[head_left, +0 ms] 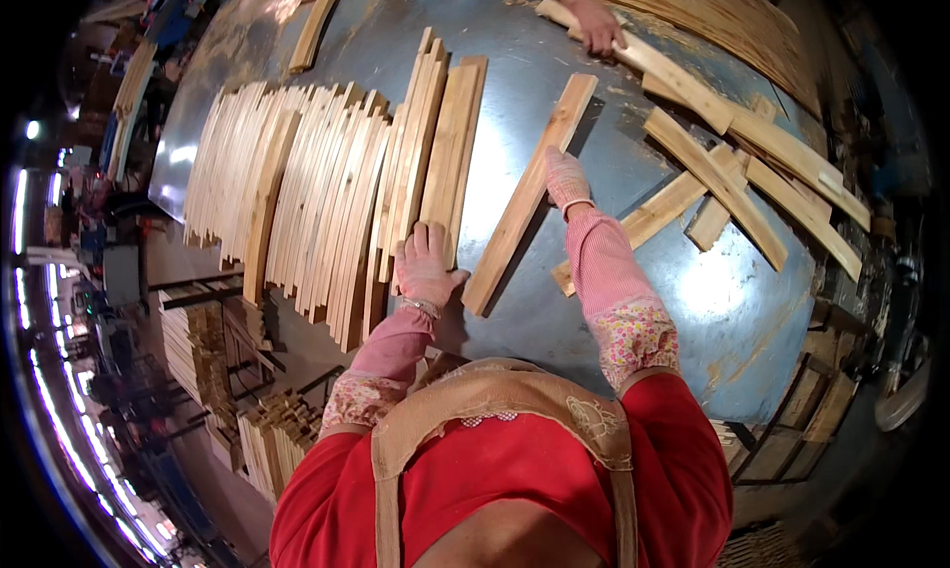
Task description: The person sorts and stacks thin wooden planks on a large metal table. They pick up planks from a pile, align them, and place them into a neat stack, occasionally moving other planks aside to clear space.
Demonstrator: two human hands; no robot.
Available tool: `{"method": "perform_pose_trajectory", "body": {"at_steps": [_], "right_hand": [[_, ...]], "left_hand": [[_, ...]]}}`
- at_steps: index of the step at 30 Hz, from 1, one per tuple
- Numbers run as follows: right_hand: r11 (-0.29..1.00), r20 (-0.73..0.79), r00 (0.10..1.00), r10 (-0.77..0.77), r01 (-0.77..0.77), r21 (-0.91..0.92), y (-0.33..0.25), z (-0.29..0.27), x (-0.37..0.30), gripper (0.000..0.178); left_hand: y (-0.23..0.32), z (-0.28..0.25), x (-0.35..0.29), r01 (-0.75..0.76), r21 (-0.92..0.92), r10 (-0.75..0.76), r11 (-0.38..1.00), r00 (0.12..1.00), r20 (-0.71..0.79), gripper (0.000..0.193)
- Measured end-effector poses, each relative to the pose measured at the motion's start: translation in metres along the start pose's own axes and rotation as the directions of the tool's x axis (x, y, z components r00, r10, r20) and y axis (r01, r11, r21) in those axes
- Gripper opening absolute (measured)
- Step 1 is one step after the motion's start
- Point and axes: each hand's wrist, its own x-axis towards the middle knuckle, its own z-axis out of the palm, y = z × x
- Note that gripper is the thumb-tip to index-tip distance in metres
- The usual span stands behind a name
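Observation:
My gloved right hand (pixel 567 180) grips a single wooden plank (pixel 524 207) by its right edge, a little above its middle. The plank slants across the metal table, apart from the others. My left hand (pixel 425 269), also gloved, rests with its fingers spread over the near ends of the boards (pixel 453 152) at the right end of a long row. To the left, many narrow wooden strips (pixel 327 197) lie side by side, with a wider board (pixel 270 207) on top of them.
At the far right, another person's hand (pixel 599 26) holds a long board (pixel 683 78). Several loose planks (pixel 717 187) lie crossed on the right of the metal table (pixel 515 83). Stacked wood (pixel 272 434) stands below the table's left edge.

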Motion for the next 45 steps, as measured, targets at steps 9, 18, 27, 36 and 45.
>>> {"method": "perform_pose_trajectory", "body": {"at_steps": [9, 18, 27, 36, 45], "right_hand": [[0.967, 0.232, 0.944, 0.235, -0.252, 0.042, -0.04, 0.043, -0.006, 0.062], [0.966, 0.318, 0.946, -0.067, 0.141, -0.216, -0.101, 0.162, -0.064, 0.09], [0.663, 0.157, 0.916, -0.37, 0.378, -0.647, -0.071, 0.051, -0.064, 0.082], [0.878, -0.733, 0.672, 0.104, -0.409, -0.25, 0.088, -0.114, -0.108, 0.08], [0.992, -0.087, 0.994, -0.066, 0.075, 0.105, 0.053, -0.093, -0.137, 0.071]], "left_hand": [[-0.041, -0.006, 0.022, 0.116, -0.092, -0.092, 0.989, 0.968, 0.232, 0.093], [-0.082, -0.026, -0.019, -0.025, -0.283, 0.055, 0.959, 0.993, 0.1, 0.081], [-0.07, -0.001, -0.008, -0.015, -0.192, 0.022, 0.981, 0.999, 0.035, 0.097], [0.012, -0.004, 0.01, -0.401, -0.561, 0.393, 0.724, 0.909, -0.143, 0.065], [0.083, 0.027, 0.06, 0.526, -0.828, 0.491, 0.195, 0.678, 0.547, 0.052]]}}
